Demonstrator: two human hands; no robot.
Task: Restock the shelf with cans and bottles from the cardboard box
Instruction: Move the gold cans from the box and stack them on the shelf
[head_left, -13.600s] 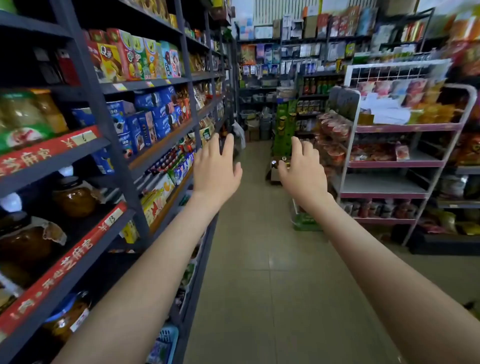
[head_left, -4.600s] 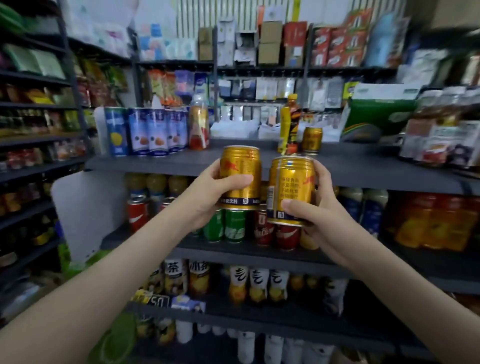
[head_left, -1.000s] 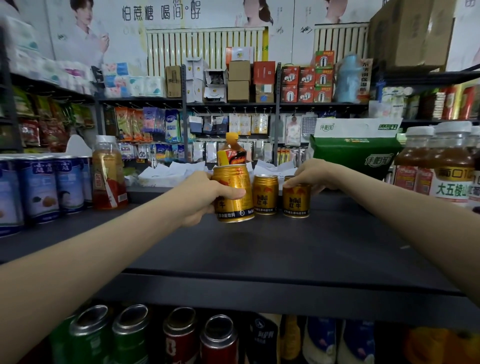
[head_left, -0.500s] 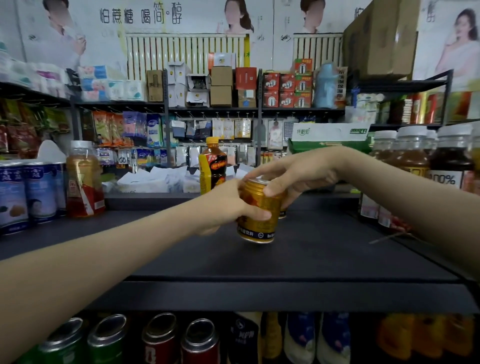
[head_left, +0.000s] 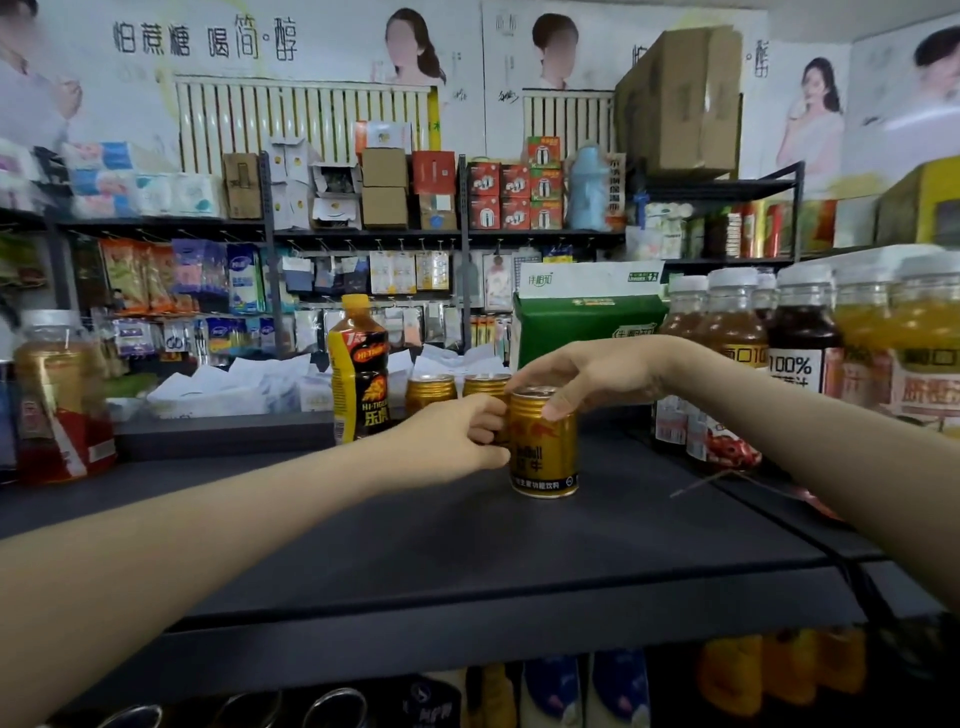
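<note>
1. Head view: a gold front can (head_left: 544, 447) is seen upright on the dark shelf (head_left: 467, 551), and every place below is given from it.
2. The right hand (head_left: 589, 371) is brought in from the right and above; the can's top rim is pinched between its fingertips (head_left: 522, 385) and thumb.
3. The left hand (head_left: 452, 441) is pressed to the can's left side with its fingers curled; the far side is hidden, so it cannot be told whether the can is wrapped by them or only touched.
4. Just behind the front can, to its left, two like cans (head_left: 430, 392) are stood side by side. Further left a yellow-and-black bottle (head_left: 358, 369) is stood.
5. Behind and above the can a green carton (head_left: 587, 322) is seen; to the right, juice bottles (head_left: 800, 338) are ranked, close to the can's side. The cardboard box is not shown.
6. Handling is judged thus: the can is probably full, so it is fairly heavy for its size and rigid, but its thin wall can be dented if it is squeezed or knocked. The printed metal is smooth and likely slippery.
7. Hold is best taken round the middle of the body when it is lifted; the rim pinch is suited only to small nudges and turning. Care is called for so that the neighbours behind are not toppled.
</note>
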